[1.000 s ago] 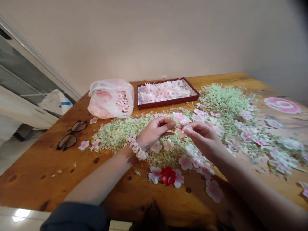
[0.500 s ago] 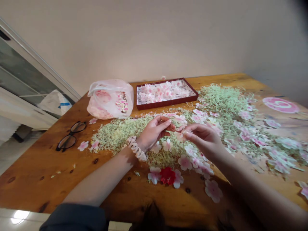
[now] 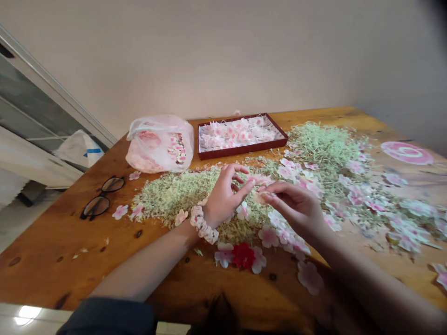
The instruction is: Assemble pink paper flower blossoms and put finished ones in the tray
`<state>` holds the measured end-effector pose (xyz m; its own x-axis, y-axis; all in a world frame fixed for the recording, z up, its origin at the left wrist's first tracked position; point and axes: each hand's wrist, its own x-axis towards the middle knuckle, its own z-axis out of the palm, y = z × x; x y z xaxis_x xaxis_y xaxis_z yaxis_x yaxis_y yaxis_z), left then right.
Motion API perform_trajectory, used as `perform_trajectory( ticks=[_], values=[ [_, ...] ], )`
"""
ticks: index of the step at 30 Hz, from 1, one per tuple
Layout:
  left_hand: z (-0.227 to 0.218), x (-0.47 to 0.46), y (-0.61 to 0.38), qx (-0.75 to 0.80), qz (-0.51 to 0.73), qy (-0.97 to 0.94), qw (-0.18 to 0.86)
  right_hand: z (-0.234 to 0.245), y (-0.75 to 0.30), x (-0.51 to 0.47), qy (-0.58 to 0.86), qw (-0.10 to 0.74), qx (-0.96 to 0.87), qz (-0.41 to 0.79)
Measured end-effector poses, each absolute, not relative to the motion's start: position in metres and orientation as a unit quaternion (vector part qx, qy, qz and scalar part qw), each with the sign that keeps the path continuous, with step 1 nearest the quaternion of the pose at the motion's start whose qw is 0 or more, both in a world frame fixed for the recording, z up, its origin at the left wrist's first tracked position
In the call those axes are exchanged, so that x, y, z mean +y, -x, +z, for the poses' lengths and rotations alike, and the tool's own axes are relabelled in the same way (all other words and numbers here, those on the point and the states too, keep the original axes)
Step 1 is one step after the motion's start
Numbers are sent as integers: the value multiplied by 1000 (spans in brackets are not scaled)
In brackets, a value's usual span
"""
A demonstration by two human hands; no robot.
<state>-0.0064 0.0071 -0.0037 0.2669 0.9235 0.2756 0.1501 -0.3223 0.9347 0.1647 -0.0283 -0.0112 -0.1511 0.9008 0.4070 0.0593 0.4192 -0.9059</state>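
My left hand [image 3: 228, 195], with a scrunchie [image 3: 203, 225] on the wrist, hovers over pale green stem-like bits [image 3: 185, 190]. Its fingers are curved and apart, and I see nothing held in them. Just to the right, my right hand [image 3: 296, 204] is closed in a pinch on a small pale pink artificial flower [image 3: 259, 198], mostly hidden by the fingertips. Loose pink-and-white artificial flowers [image 3: 268, 236] lie below and around both hands. Among them sits a red flower [image 3: 243, 255] nearer the table's front.
At the back stands a dark red shallow box [image 3: 240, 152] holding pink blossoms, beside a translucent plastic bag [image 3: 160, 144]. Eyeglasses [image 3: 97, 205] lie at left. A mound of green strands [image 3: 321, 144] and a round pink number sign [image 3: 407, 152] are to the right.
My left hand has spread its fingers and drawn slightly away from the right fingertips, its wrist shifting right. My right hand keeps its pinch in nearly the same place.
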Motion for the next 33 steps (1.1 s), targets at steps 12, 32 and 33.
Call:
perform_trajectory(
  ticks=[12, 32, 33],
  values=[
    [-6, 1, 0, 367, 369, -663, 538, -23, -161, -19, 363, 551, -461, 592],
    [-1, 14, 11, 361, 299, -655, 593, -10, -180, -12, 382, 531, -513, 556],
    [-2, 14, 11, 358, 293, -644, 609, -9, -181, -11, 384, 534, -508, 557]
  ],
)
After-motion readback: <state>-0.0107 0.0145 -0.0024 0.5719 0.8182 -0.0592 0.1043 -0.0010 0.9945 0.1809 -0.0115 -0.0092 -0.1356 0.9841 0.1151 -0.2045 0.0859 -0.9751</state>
